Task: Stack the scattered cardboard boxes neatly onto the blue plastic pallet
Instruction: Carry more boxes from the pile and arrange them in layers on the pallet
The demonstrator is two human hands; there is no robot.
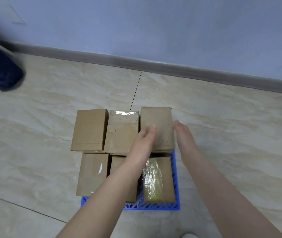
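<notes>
Several cardboard boxes stand in two rows on the blue plastic pallet (155,206). In the far row are a plain box (89,130), a taped box (122,131) and a taller box at the far right (159,124). My left hand (144,141) rests with straight fingers on the left side and top of that far right box. My right hand (184,136) lies flat along its right side, fingers straight. The near row holds a box with a white scrap (93,174), a box mostly hidden under my left arm (117,164), and a box wrapped in shiny tape (158,180).
Beige floor tiles (231,134) surround the pallet. A grey skirting board (171,67) and a blue-grey wall run behind it. A dark blue blurred shape, perhaps a person's leg (1,69), is at the far left. A white shoe tip (189,235) shows at the bottom edge.
</notes>
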